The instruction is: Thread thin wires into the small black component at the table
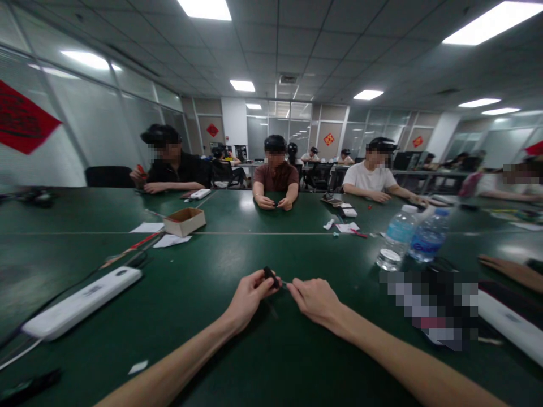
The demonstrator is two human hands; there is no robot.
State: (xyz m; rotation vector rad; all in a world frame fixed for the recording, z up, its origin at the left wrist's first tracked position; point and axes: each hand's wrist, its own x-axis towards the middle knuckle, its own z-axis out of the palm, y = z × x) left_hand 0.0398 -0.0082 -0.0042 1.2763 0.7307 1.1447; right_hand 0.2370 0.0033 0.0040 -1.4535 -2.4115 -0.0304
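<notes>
My left hand (250,297) is closed around a small black piece (271,277), pinched between thumb and fingers above the green table (271,350). Just to its right, my right hand (316,299) is closed as well, thumb and forefinger pressed together. From those fingertips a thin, pale metal rod (285,284) points left toward the black piece. Whether its tip touches the piece I cannot tell. The rest of the rod is hidden inside my right hand, so its kind does not show.
To the left lie a white power strip (85,302) and an open cardboard box (184,221) beside paper sheets. Two water bottles (396,237) stand at the right, near another white strip (513,319). Several people sit across the table, one (275,175) directly opposite.
</notes>
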